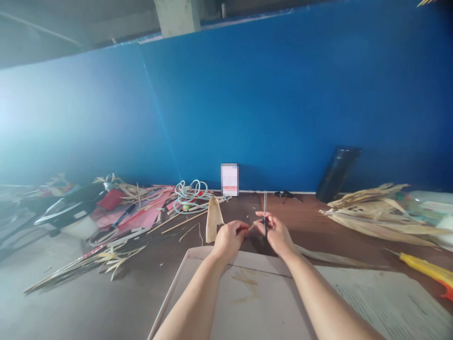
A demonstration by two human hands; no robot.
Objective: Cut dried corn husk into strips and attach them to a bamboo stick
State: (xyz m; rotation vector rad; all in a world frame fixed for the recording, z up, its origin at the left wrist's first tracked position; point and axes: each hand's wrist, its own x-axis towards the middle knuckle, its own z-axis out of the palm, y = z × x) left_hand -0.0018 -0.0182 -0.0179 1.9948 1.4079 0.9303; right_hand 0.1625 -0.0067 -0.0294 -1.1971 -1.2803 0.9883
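My left hand [231,238] is closed, its thumb and fingertips pinching a thin tan strip [251,227] that reaches across to my right hand. My right hand [277,234] is closed round a small pair of scissors [265,208], whose slim blades point up and away from me. The right fingertips also seem to touch the strip's other end. Just left of my left hand, a pale dried husk piece [213,222] stands on the brown table [300,215]. Under my forearms lies a white board or box lid [262,302] with brownish smears.
A coiled pale cable [191,196], pink paper [148,217] and thin sticks [88,264] crowd the left. At right are a black bottle [338,174], dried husks [382,212], a yellow-handled tool [424,269] and a printed sheet [385,297]. A blue partition [283,104] rises behind.
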